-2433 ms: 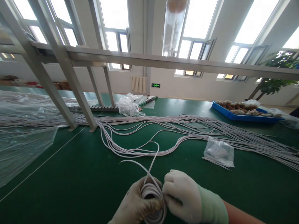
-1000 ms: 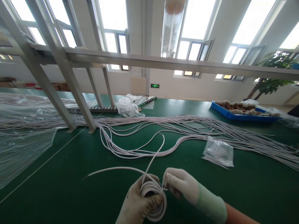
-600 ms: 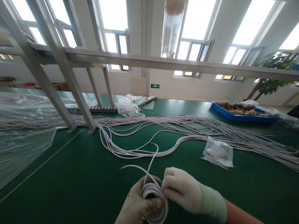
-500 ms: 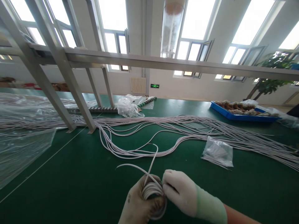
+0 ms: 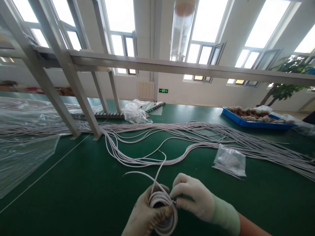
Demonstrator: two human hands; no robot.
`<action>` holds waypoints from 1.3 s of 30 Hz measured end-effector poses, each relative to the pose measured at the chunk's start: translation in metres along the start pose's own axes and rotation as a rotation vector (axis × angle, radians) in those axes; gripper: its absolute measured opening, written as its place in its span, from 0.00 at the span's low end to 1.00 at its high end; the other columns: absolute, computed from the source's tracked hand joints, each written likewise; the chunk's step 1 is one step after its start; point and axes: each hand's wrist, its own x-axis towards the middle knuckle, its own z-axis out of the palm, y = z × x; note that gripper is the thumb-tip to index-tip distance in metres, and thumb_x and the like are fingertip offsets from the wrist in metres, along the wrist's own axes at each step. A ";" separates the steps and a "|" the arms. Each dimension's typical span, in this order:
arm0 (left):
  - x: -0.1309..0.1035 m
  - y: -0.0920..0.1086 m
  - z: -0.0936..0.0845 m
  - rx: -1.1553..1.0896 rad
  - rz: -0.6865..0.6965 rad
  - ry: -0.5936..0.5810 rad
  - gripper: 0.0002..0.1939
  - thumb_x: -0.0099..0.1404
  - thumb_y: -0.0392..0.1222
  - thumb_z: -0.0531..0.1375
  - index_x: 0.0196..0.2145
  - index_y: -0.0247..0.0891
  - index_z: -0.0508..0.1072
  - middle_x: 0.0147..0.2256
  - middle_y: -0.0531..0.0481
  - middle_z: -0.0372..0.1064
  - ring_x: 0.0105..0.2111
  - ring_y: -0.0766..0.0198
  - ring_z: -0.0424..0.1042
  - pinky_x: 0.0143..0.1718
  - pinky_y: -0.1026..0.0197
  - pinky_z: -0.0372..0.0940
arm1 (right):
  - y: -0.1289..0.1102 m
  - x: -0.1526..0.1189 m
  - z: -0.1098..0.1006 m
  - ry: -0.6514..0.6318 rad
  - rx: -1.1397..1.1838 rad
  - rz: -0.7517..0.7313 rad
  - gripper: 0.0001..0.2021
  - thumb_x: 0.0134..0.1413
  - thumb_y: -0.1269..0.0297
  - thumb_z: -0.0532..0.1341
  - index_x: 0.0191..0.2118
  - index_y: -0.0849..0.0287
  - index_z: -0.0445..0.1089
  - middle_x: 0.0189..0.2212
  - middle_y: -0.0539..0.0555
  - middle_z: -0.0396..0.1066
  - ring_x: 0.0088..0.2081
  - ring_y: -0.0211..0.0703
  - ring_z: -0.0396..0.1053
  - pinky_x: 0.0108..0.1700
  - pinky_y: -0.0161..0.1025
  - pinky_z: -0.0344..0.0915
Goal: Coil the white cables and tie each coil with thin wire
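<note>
A coil of white cable [image 5: 161,198] is gripped in my gloved left hand [image 5: 145,209], with the thumb over the front of the loops and the fingers behind. Two loose ends rise from the top of the coil and cross; one curves to the left, the other bends up toward the long cables. My gloved right hand [image 5: 194,198] is at the right side of the coil, its thumb and fingertips pinched close to the loops. Whatever lies between those fingertips is too small to make out.
Long white cables [image 5: 182,160] run across the green table [image 5: 73,183]. A small clear bag [image 5: 231,159] with thin strips lies at right, before a blue tray [image 5: 256,124]. Metal frame posts [image 5: 83,98] stand at left, near plastic sheeting [image 5: 24,164] and a crumpled bag [image 5: 136,111].
My right hand's fingers have lifted and parted somewhat, and the hand has shifted slightly right. The coil has turned a little in my left hand, showing more of its loops.
</note>
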 end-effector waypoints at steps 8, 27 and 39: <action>-0.006 0.009 0.012 0.203 -0.026 0.099 0.28 0.49 0.34 0.70 0.49 0.39 0.72 0.42 0.46 0.75 0.44 0.45 0.74 0.49 0.45 0.68 | -0.026 0.005 0.014 -0.031 -0.233 0.274 0.07 0.66 0.67 0.57 0.36 0.58 0.68 0.32 0.52 0.66 0.32 0.44 0.62 0.35 0.40 0.62; 0.001 -0.005 0.002 -0.041 0.071 0.034 0.34 0.50 0.60 0.75 0.47 0.37 0.72 0.39 0.46 0.73 0.41 0.50 0.71 0.44 0.51 0.66 | -0.008 0.001 0.033 0.313 0.288 0.247 0.21 0.63 0.43 0.61 0.40 0.58 0.77 0.37 0.56 0.68 0.38 0.50 0.69 0.40 0.45 0.68; 0.008 -0.010 0.000 -0.121 -0.020 0.206 0.38 0.54 0.61 0.71 0.56 0.38 0.69 0.53 0.36 0.71 0.54 0.37 0.70 0.53 0.40 0.67 | -0.010 0.000 0.067 0.415 -0.239 0.307 0.08 0.67 0.62 0.56 0.45 0.54 0.72 0.42 0.58 0.71 0.39 0.53 0.71 0.37 0.47 0.73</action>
